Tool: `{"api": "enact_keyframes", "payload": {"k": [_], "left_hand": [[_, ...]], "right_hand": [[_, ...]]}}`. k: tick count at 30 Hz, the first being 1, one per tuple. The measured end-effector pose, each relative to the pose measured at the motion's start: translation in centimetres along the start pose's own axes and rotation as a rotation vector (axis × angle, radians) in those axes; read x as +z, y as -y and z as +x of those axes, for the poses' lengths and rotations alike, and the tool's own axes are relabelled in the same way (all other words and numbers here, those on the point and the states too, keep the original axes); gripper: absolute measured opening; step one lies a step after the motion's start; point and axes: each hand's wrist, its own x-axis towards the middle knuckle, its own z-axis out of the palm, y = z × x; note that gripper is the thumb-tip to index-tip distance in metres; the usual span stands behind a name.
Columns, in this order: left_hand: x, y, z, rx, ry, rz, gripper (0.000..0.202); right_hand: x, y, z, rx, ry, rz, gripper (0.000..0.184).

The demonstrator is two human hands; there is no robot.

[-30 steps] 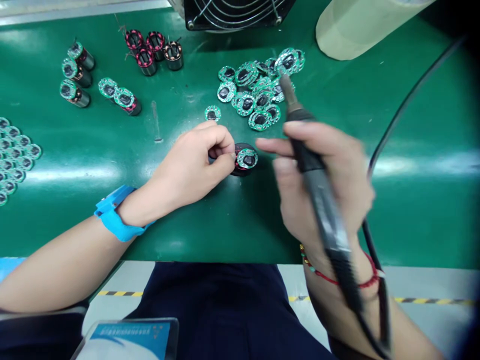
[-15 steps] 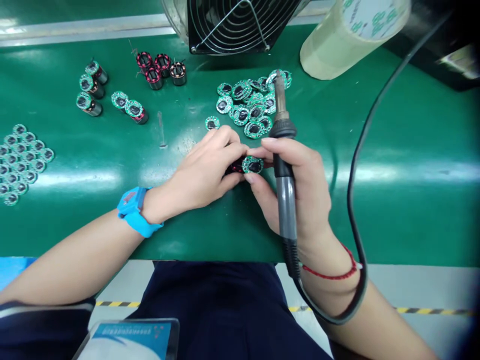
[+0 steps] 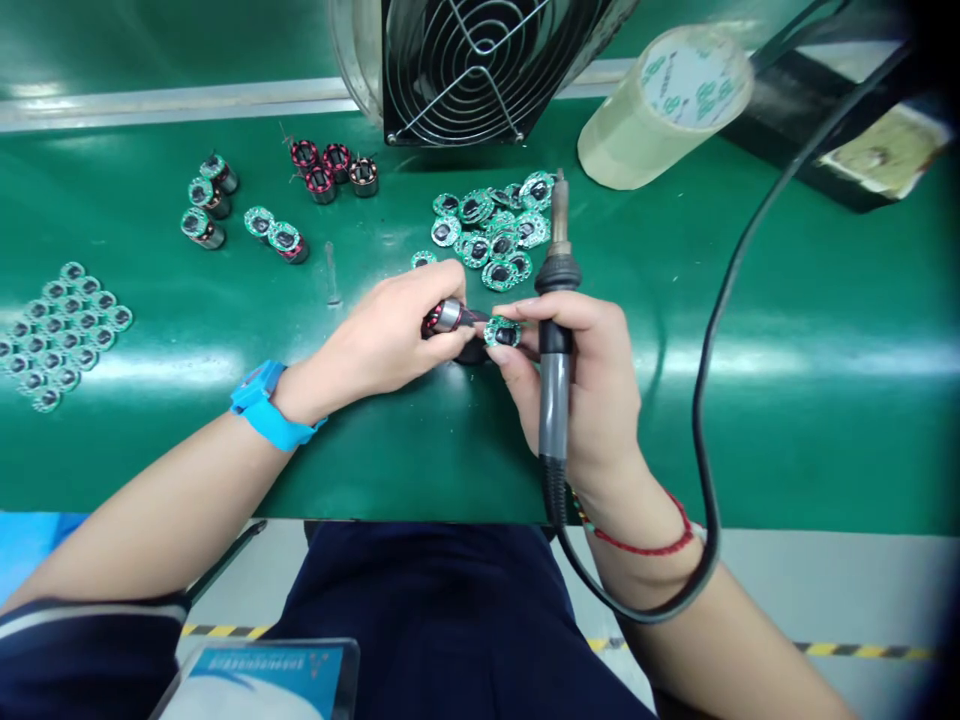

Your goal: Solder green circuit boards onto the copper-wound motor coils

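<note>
My left hand (image 3: 397, 330) is closed on a small motor stator (image 3: 448, 316), a metal cylinder with pink-red windings that lies on its side. Thumb and fingertips of my right hand (image 3: 592, 380) pinch a round green circuit board (image 3: 502, 332) with a black centre, just right of the stator. The same hand also carries a soldering iron (image 3: 555, 400), upright in the picture with its tip pointing away from me. Beneath my left fingertips a dark object (image 3: 472, 352) rests on the table, mostly hidden.
Loose round boards (image 3: 487, 235) lie heaped beyond my hands. Stators (image 3: 334, 172) stand at the back, and several board-topped stators (image 3: 206, 205) to the left. Boards in rows (image 3: 67, 335) lie far left. A fan (image 3: 465, 70), tape roll (image 3: 660, 110) and iron's cable (image 3: 701, 400) surround the work.
The stator has turned and come away from the board, its metal side now showing in my left hand. The board stays in my right fingertips. The whole view has shifted slightly.
</note>
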Motion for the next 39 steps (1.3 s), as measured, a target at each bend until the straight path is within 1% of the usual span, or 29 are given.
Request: {"api": "enact_keyframes", "payload": {"k": [2,4,7,8,9,10,11,13,15,17,18,20,22,24,26,28,30,31,33,36,37,39], "left_hand": [[-0.3,-0.1,-0.1,0.010,-0.001,-0.013,0.012],[-0.5,-0.2,-0.2,-0.024,0.016,-0.118,0.016],[-0.8,-0.6,-0.3,-0.188,0.120,-0.433,0.014],[-0.8,-0.7,-0.4,-0.237,0.138,-0.510,0.015],[-0.7,-0.8,-0.5,-0.258,0.134,-0.541,0.016],[-0.6,-0.9,-0.7,-0.243,0.120,-0.520,0.015],[-0.3,-1.0,-0.8,-0.194,0.102,-0.455,0.018],[0.3,-1.2,-1.1,-0.072,0.082,-0.257,0.031],[1.0,-1.4,-1.2,-0.009,0.083,-0.058,0.034],[1.6,-1.4,-1.0,0.006,0.075,0.050,0.027],[1.6,-1.3,-0.8,0.010,0.073,0.061,0.023],[1.5,-1.1,-0.4,0.017,0.072,0.015,0.015],[0.9,-0.7,-0.3,-0.017,0.062,-0.095,0.013],[0.3,-0.4,-0.2,-0.072,0.084,-0.244,0.014],[-0.1,-0.2,-0.3,-0.102,0.106,-0.372,0.015],[-0.2,-0.4,-0.3,-0.112,0.083,-0.430,0.016],[-0.2,-0.8,-0.3,-0.160,0.053,-0.530,0.018],[-0.1,-1.0,-0.4,-0.211,0.055,-0.623,0.020],[0.0,-1.6,-0.6,-0.336,0.095,-0.880,0.023],[-0.1,-2.2,-0.9,-0.492,0.150,-1.208,0.022],[-0.1,-2.4,-1.0,-0.516,0.152,-1.280,0.020],[-0.1,-2.7,-1.2,-0.563,0.141,-1.349,0.016]], "right_hand": [[-0.1,-0.2,0.0,-0.052,-0.024,-0.008,0.037],[-0.2,-0.3,0.1,-0.113,-0.056,-0.023,0.040],[-0.3,-0.3,0.1,-0.173,-0.064,-0.004,0.046],[-0.3,-0.3,0.1,-0.185,-0.056,0.014,0.047],[-0.3,-0.4,0.1,-0.183,-0.045,0.035,0.047],[-0.3,-0.4,0.0,-0.168,-0.038,0.052,0.046],[-0.2,-0.4,0.0,-0.149,-0.038,0.064,0.045],[-0.2,-0.5,-0.1,-0.097,-0.052,0.062,0.043],[-0.1,-0.5,-0.1,-0.076,-0.070,0.046,0.042],[-0.1,-0.4,-0.1,-0.079,-0.088,0.045,0.043],[0.0,-0.4,-0.2,-0.073,-0.094,0.064,0.043],[0.1,-0.5,-0.2,-0.039,-0.104,0.144,0.043],[0.4,-0.6,-0.2,0.016,-0.100,0.257,0.042],[0.6,-0.7,-0.2,0.052,-0.094,0.338,0.041],[0.8,-0.6,-0.1,0.045,-0.112,0.367,0.041],[0.8,-0.4,0.1,-0.001,-0.135,0.375,0.041],[0.6,0.0,0.2,-0.052,-0.151,0.374,0.043],[0.4,0.1,0.2,-0.072,-0.152,0.360,0.044],[0.2,0.4,0.3,-0.110,-0.144,0.310,0.045],[-0.2,0.6,0.4,-0.187,-0.120,0.246,0.046],[-0.2,0.7,0.5,-0.209,-0.114,0.249,0.046],[-0.3,0.8,0.7,-0.233,-0.098,0.276,0.048]]}}
